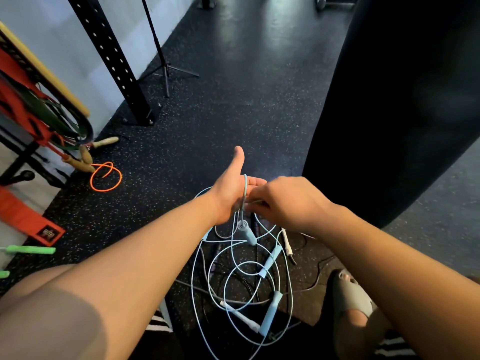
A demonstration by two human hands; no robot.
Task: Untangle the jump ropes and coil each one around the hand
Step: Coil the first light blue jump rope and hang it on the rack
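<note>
My left hand is held out flat with the thumb up, and a light blue jump rope loops once over its palm. One blue handle hangs just below that hand. My right hand pinches the same blue cord right beside the left palm. Below the hands, the remaining blue cord lies in tangled loops on the floor, mixed with white handles, another blue handle and thin grey and black ropes.
A black punching bag hangs close on the right. An orange rope with wooden handles lies at left by a red rack. A black upright post and a tripod stand behind. My sandalled foot is lower right.
</note>
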